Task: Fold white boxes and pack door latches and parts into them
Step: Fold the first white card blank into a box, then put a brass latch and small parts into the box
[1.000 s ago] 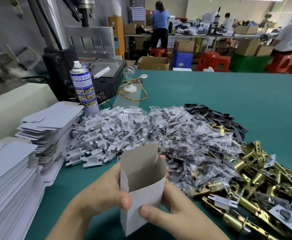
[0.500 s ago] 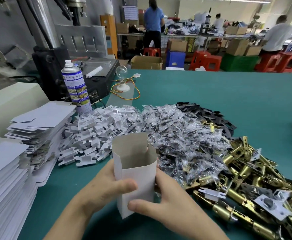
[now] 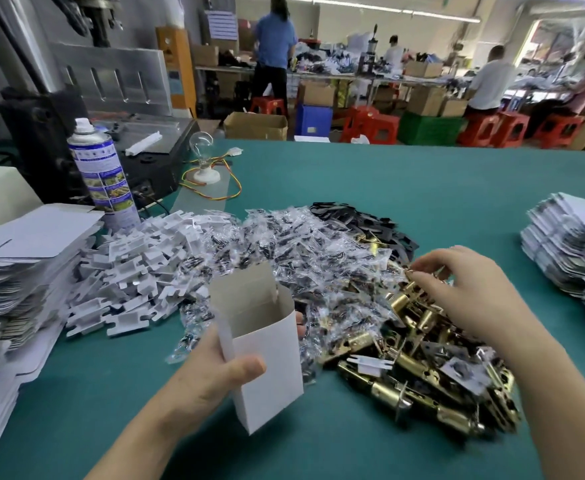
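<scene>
My left hand (image 3: 211,372) grips a small white box (image 3: 263,355), folded upright with its top flap open, above the green table. My right hand (image 3: 464,296) reaches over the pile of brass door latches (image 3: 422,362), its curled fingertips touching the latches at the pile's far edge; whether it holds one is hidden. A heap of clear bags of screws (image 3: 301,258) lies in the middle. White plastic parts (image 3: 138,271) are piled to its left, and black plates (image 3: 360,220) lie behind it.
Stacks of flat white box blanks (image 3: 24,258) stand at the left, and another stack (image 3: 575,258) at the right edge. A spray can (image 3: 102,174), a black machine (image 3: 52,133) and a light bulb (image 3: 202,157) stand at the back left. People work at distant benches.
My right hand has left the box and moved right onto the latch pile. The left hand now holds the box alone, slightly raised.
</scene>
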`<state>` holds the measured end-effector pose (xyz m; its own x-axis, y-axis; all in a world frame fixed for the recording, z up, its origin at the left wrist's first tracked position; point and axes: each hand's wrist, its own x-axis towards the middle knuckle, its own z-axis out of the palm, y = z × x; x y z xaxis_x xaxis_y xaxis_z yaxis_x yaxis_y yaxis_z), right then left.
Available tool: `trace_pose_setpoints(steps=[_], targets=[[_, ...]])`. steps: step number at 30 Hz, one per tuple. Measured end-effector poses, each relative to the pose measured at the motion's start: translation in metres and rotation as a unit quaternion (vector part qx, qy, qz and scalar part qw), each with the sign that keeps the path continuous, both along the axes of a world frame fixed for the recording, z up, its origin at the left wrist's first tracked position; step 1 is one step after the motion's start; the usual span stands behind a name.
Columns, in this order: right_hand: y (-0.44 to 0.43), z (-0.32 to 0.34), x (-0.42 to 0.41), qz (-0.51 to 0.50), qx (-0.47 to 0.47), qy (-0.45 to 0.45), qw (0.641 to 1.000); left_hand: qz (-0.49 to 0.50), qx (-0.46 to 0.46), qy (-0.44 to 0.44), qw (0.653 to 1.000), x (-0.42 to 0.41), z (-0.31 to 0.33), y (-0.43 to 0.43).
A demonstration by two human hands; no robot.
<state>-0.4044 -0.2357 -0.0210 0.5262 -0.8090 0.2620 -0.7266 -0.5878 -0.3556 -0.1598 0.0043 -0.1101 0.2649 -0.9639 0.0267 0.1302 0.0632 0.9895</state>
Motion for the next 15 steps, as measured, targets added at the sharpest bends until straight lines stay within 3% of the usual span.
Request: trace_pose_setpoints(steps=[4, 9, 15], targets=[[-0.016, 0.0, -0.001, 0.057, 0.017, 0.148, 0.987, -0.041, 0.005, -0.007, 0.999, -0.004, 0.002, -0.001], [-0.012, -0.005, 0.011, 0.164, 0.011, 0.239, 0.957, -0.044, 0.02, 0.002, 0.999, -0.006, 0.004, 0.001], [-0.024, -0.004, 0.01, 0.12, -0.024, 0.298, 0.947, -0.04, 0.024, 0.002, 0.999, -0.006, 0.003, 0.003]])
